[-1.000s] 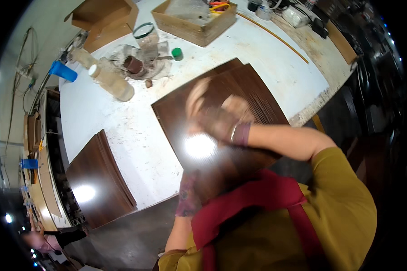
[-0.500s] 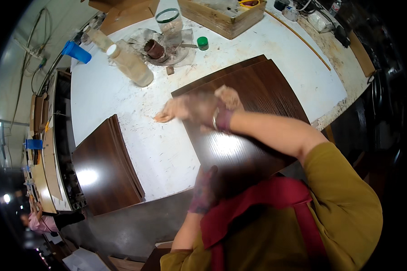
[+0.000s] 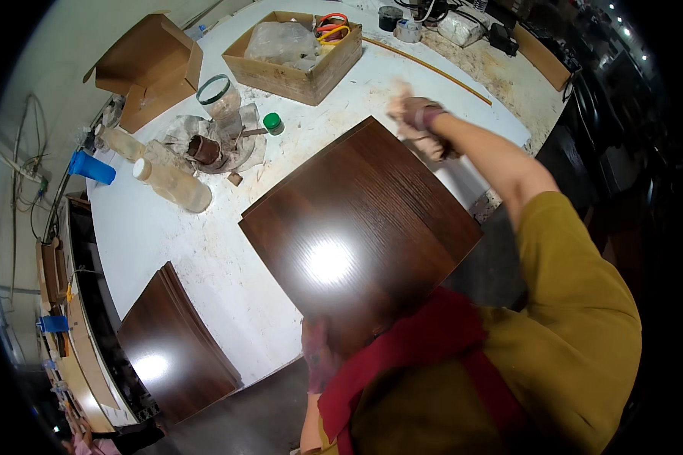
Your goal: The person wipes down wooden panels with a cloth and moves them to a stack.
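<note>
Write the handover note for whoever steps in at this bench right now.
Right hand: at the far corner of the dark panel, holding what looks like a rag; motion-blurred, grip unclear.
Left hand: at the panel's near edge, mostly hidden; grip unclear.
Panel lies flat on the white table, glossy. A stack of similar panels sits near left.
Bottle, jar and small tin far left.
How much of the surface has been wiped cannot be told.

The right hand (image 3: 416, 115) is reaching far forward on a nearly straight arm, blurred, its fingers looking curled; whether they are gripping anything cannot be told. The left hand (image 3: 315, 356) is hanging low near the body, fingers pointing down, mostly hidden.
</note>
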The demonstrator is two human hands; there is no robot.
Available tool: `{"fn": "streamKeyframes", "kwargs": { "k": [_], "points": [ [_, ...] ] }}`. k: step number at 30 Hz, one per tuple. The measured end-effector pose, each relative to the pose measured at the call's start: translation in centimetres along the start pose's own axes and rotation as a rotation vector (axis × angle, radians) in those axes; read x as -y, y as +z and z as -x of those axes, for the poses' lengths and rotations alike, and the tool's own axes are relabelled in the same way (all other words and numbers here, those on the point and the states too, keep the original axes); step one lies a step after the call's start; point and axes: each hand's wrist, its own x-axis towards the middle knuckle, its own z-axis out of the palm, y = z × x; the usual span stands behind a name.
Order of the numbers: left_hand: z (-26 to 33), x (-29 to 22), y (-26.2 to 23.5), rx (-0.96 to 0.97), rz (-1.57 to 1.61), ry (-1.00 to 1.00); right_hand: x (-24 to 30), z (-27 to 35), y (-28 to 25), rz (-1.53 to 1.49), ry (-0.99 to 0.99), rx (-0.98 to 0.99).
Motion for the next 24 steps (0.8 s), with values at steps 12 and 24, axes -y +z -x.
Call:
{"fn": "streamKeyframes", "kwargs": {
  "k": [12, 24],
  "points": [
    [-22.3, -7.3, -3.8, -0.255, -0.469, 0.304, 7.2, 19.8, -2.0, -0.392, -0.021, 0.123],
    [-30.4, -3.0, 3.4, -0.043, -0.800, 0.176, 11.8, 3.7, 5.1, -1.232, 0.269, -0.257]
  ]
}}
